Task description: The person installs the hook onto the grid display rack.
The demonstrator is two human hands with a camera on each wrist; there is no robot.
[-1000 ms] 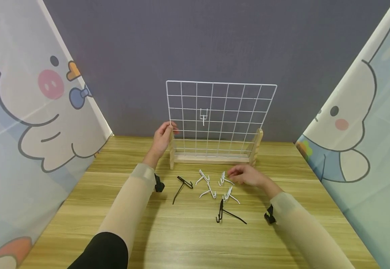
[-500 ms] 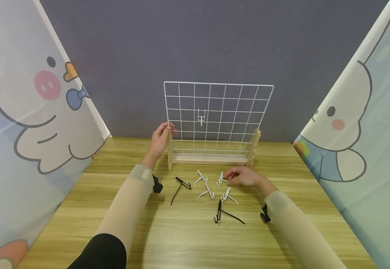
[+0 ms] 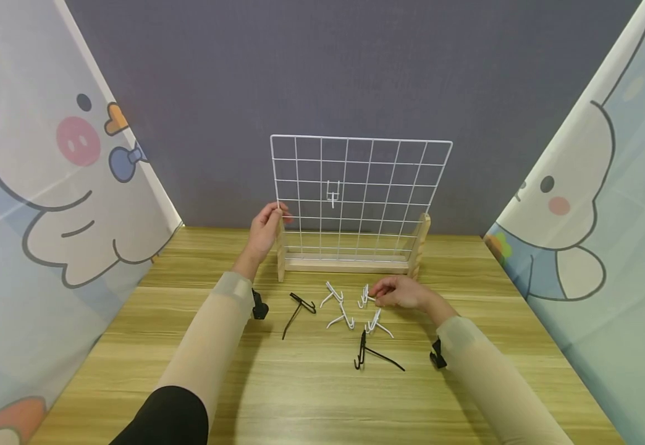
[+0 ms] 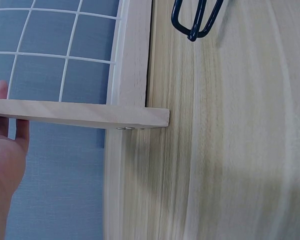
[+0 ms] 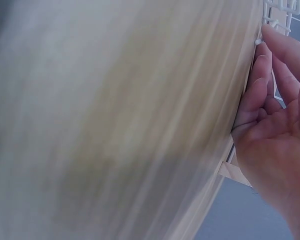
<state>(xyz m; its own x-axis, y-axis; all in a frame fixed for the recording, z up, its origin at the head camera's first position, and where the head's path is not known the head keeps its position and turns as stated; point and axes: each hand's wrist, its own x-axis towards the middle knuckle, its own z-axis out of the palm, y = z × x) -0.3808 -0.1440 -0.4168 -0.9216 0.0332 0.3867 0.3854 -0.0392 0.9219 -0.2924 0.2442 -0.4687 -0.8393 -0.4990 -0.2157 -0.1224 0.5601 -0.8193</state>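
In the head view a white wire grid panel (image 3: 361, 139) stands upright in a wooden stand (image 3: 347, 266). My left hand (image 3: 262, 232) grips the top of the stand's left post, by the grid's edge; the left wrist view shows its fingers passing around the wooden post (image 4: 80, 112). One white hook (image 3: 333, 196) hangs on the grid, left of centre. My right hand (image 3: 403, 292) pinches the prong of another white hook (image 3: 364, 296) in front of the stand. In the right wrist view thumb and fingertips meet at that prong's tip (image 5: 259, 42).
Several more hooks lie on the wooden table (image 3: 300, 395): white ones (image 3: 332, 292) near the middle, a black hook (image 3: 303, 303) to the left and another black hook (image 3: 364, 352) nearer the front. A grey wall (image 3: 217, 93) rises behind, with printed curtains on both sides.
My right hand has moved slightly left and taken the white hook's prong between thumb and fingers. The left hand keeps its grip on the post. The head view has shifted a little.
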